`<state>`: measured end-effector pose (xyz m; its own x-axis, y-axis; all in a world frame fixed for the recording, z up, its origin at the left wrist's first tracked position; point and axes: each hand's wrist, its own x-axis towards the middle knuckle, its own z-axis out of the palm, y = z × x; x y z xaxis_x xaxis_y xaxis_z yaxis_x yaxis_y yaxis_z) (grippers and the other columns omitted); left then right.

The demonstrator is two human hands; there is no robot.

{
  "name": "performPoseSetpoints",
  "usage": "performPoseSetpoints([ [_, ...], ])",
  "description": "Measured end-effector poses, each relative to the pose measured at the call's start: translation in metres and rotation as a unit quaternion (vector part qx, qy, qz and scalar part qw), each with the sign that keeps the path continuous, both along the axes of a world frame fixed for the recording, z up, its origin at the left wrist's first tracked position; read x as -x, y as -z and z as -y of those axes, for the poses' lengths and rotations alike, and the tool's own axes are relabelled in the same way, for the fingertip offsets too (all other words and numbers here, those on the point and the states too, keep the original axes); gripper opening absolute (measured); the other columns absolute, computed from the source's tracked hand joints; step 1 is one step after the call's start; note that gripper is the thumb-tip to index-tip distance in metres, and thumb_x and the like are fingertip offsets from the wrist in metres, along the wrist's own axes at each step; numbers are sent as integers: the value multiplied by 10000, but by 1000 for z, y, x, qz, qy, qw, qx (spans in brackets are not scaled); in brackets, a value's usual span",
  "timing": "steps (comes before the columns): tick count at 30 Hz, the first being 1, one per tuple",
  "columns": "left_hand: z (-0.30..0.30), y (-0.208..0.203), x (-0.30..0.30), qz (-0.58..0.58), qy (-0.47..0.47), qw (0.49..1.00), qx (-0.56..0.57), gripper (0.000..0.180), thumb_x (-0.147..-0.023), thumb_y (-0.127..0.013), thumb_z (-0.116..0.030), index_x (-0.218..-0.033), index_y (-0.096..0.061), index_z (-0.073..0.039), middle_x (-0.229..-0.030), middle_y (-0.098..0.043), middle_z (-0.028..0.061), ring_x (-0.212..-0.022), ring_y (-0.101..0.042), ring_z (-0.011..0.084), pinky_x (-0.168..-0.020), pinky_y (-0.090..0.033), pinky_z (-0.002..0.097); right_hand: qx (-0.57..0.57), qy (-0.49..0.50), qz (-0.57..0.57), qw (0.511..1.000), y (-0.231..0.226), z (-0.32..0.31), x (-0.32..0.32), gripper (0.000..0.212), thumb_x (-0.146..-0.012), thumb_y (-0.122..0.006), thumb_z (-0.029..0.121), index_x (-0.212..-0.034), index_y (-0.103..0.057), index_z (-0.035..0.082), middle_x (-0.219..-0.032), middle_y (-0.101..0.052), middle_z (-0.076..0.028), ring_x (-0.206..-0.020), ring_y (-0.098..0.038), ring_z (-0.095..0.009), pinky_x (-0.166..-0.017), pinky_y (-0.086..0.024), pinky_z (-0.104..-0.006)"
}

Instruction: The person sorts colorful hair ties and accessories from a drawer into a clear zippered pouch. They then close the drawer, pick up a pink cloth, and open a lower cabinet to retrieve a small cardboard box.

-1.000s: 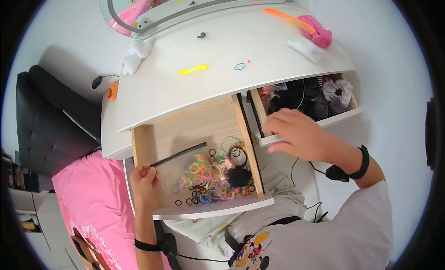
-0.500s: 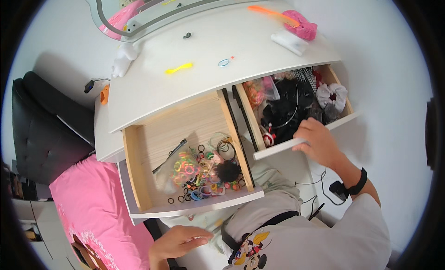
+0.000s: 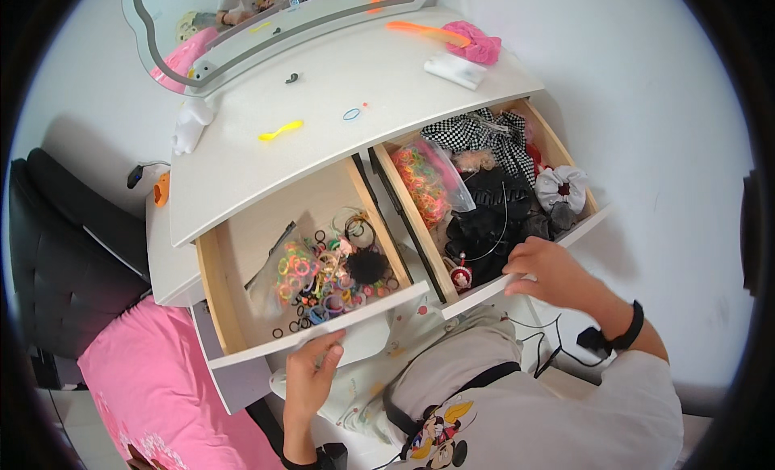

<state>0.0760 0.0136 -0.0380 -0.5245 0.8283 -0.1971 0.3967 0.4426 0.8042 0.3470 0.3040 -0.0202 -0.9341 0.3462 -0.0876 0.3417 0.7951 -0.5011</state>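
My right hand (image 3: 550,272) has its fingers curled over the front edge of the right drawer (image 3: 484,296). Inside that drawer lie a zip bag of colourful hair ties (image 3: 424,183), a black-and-white checked cloth (image 3: 488,143), black hair accessories (image 3: 484,224) and a pale scrunchie (image 3: 561,189). At the left drawer (image 3: 242,354), my left hand (image 3: 311,377) touches the outer front with its fingertips, thumb held apart. This drawer holds a zip bag of coloured hair ties (image 3: 292,270), loose hair ties (image 3: 327,304) and a fuzzy black hair accessory (image 3: 367,266).
On the white dresser top (image 3: 323,151) lie an orange comb (image 3: 428,30), a pink cloth (image 3: 472,44), a white packet (image 3: 454,70), a yellow spoon-like item (image 3: 281,131) and a blue hair tie (image 3: 351,114). A mirror (image 3: 266,26) stands behind; a pink bed (image 3: 161,381) is at left.
The right drawer has come out further, showing more of its contents. My left hand has risen to the left drawer's front, and that drawer appears slightly further in. My view has shifted.
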Motion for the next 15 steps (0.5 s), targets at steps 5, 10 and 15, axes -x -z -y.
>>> performPoseSetpoints([
  [5, 10, 13, -1, 40, -4, 999, -19, 354, -916, -632, -138, -1247, -598, -17, -1006, -700, 142, -896, -649, 221, -842, -521, 371, 29, 30, -57, 998, -6, -20, 10, 162, -811, -677, 115, -953, -656, 39, -942, -656, -118, -960, -621, -296, -822, -480, -383],
  [10, 19, 11, -24, 18, -9, 996, -89, 376, -898, -651, -133, -1248, -583, -13, -1194, -644, 140, -1085, -618, 244, -915, -490, 359, -33, 17, -32, 999, 5, -27, 32, 303, -759, -732, 119, -965, -540, 8, -879, -631, -148, -874, -626, -333, -752, -486, -417],
  [15, 6, -21, -33, 27, 114, 993, -29, 364, -910, -627, -99, -1259, -578, -7, -1175, -646, 114, -1077, -610, 217, -908, -479, 336, 114, 127, -80, 982, 55, -40, 51, 416, -691, -800, 136, -932, -483, 17, -820, -613, -147, -796, -632, -297, -695, -492, -388],
])
